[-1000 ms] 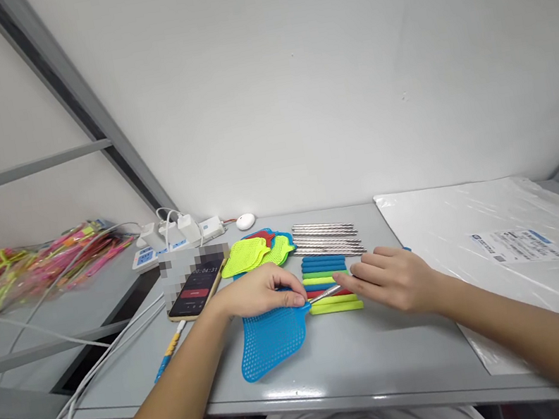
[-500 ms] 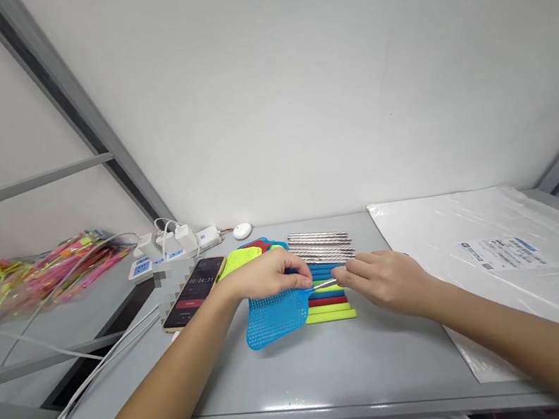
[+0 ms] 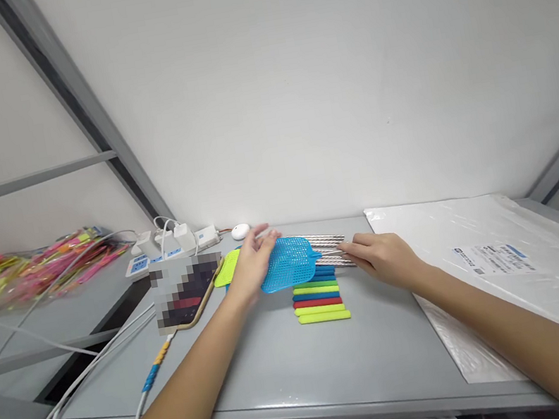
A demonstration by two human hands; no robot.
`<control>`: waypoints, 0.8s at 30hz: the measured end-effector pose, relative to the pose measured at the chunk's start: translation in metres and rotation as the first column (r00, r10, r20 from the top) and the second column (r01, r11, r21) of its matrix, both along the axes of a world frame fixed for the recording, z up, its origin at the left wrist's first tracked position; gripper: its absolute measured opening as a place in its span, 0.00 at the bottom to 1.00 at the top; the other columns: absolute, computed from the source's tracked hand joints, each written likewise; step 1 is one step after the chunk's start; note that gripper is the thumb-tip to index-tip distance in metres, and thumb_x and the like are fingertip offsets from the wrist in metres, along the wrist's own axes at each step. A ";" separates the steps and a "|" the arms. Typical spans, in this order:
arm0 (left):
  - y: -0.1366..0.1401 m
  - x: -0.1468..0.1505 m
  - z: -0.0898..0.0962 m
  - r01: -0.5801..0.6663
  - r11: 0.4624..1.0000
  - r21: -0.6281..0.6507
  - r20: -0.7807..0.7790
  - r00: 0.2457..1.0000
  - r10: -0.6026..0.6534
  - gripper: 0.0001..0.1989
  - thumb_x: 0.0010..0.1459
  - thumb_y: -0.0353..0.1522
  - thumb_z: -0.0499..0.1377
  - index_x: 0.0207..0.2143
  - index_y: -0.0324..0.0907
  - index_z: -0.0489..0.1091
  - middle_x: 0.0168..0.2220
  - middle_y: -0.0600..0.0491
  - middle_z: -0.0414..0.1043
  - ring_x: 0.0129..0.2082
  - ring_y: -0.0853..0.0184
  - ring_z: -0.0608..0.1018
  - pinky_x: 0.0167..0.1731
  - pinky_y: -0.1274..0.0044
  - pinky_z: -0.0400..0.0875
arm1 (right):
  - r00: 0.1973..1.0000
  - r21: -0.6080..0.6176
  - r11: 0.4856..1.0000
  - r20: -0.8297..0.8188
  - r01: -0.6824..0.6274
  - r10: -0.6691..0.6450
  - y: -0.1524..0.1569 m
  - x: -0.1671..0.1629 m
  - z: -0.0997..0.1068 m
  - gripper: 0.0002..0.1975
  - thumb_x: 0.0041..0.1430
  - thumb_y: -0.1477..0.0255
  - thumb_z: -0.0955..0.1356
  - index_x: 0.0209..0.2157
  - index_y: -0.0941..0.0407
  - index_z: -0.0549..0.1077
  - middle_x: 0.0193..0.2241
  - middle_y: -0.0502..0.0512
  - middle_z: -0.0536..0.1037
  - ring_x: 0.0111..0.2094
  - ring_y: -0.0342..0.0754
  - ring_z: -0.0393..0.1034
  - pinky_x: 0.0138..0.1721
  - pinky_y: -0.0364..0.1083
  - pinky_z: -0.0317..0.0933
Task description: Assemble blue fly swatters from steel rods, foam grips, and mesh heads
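Observation:
A blue fly swatter (image 3: 288, 264) with a perforated head is held up over the pile, its metal rod pointing right. My right hand (image 3: 384, 258) is closed around that rod, whose far end the fingers hide. My left hand (image 3: 255, 262) has its fingers apart at the left edge of the blue head; whether it touches the head I cannot tell. Beneath and beside it lies a yellow-green swatter head (image 3: 226, 270). Several metal rods (image 3: 324, 238) lie behind the blue head, partly covered. Coloured handle tubes (image 3: 322, 309) in blue, green, red and yellow lie in a row nearer me.
A phone (image 3: 191, 294) lies left of the swatter heads. Behind it stand a power strip (image 3: 138, 267) with white chargers and a small white case (image 3: 240, 232). White cables run down the left side. A white wrapped sheet (image 3: 488, 303) covers the right; bagged colourful items (image 3: 53, 269) lie far left.
The blue swatter has moved back and up, over the metal rods. My left hand has let go of its neck and moved left with fingers spread; my right hand keeps its grip.

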State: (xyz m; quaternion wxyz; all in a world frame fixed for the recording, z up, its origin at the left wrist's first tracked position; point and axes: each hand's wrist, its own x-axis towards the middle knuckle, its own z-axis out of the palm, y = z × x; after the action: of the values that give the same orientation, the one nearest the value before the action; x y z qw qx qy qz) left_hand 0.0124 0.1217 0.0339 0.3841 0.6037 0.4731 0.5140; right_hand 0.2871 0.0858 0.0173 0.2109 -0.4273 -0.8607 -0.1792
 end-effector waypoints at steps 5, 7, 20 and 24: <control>-0.009 0.003 0.001 0.051 0.996 -0.074 -0.023 0.998 -0.053 0.24 0.52 0.46 0.63 0.48 0.44 0.69 0.36 0.52 0.75 0.33 0.64 0.77 0.33 0.74 0.73 | 0.995 -0.124 0.992 -0.095 -0.020 0.008 -0.008 -0.007 -0.004 0.16 0.69 0.66 0.56 0.45 0.52 0.73 0.31 0.52 0.75 0.27 0.43 0.66 0.25 0.43 0.48; -0.012 0.003 0.003 0.028 1.000 0.006 -0.109 0.994 -0.027 0.21 0.51 0.44 0.64 0.44 0.44 0.71 0.36 0.53 0.75 0.36 0.64 0.77 0.35 0.75 0.72 | 0.988 -0.254 0.964 -0.153 -0.073 0.034 -0.009 -0.007 -0.002 0.16 0.69 0.65 0.57 0.45 0.52 0.73 0.34 0.52 0.77 0.29 0.44 0.68 0.27 0.42 0.52; -0.005 -0.006 0.000 0.241 0.875 0.421 -0.594 0.802 0.065 0.10 0.61 0.36 0.55 0.41 0.45 0.73 0.52 0.49 0.69 0.54 0.60 0.69 0.55 0.66 0.62 | 0.992 -0.473 0.873 -0.010 -0.117 0.127 -0.010 -0.018 -0.002 0.14 0.69 0.67 0.57 0.36 0.54 0.71 0.33 0.53 0.78 0.34 0.47 0.71 0.34 0.44 0.56; -0.008 -0.005 0.003 0.336 0.846 0.414 -0.646 0.764 0.012 0.10 0.64 0.35 0.52 0.40 0.45 0.73 0.44 0.50 0.74 0.48 0.62 0.72 0.52 0.67 0.65 | 0.988 -0.439 0.889 0.017 -0.128 0.151 -0.015 -0.023 -0.005 0.13 0.69 0.67 0.57 0.37 0.54 0.71 0.34 0.53 0.77 0.35 0.47 0.71 0.34 0.44 0.56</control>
State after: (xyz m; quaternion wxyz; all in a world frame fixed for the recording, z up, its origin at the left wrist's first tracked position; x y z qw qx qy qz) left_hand 0.0073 0.1133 0.0365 0.0770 0.8582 0.3648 0.3527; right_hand 0.2646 0.0708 0.0120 0.1002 -0.3960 -0.9125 0.0228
